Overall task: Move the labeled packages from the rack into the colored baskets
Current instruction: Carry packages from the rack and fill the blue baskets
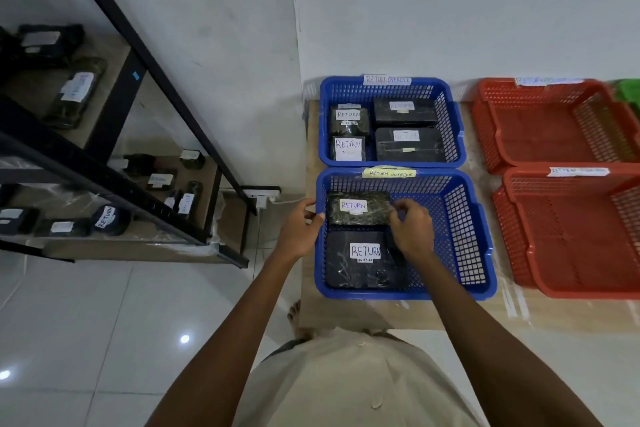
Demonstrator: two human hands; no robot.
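Pale wooden board [381,315] against a white wall, bearing perforated plastic baskets. Far blue basket [453,121] with four wrapped, labeled blocks. Near blue basket [485,229] with two, both marked RETURN: flat black package [346,270] in front, speckled package [360,218] behind. Left hand [299,229] curled on that basket's left rim, right hand [414,232] pinching the speckled package's right end.

Wooden platform [398,315], near blue basket [408,295], far blue basket [454,121], two red baskets [561,139] alongside

A white power strip [263,191], one plug [261,201] in it, sits by the white wall [242,62].
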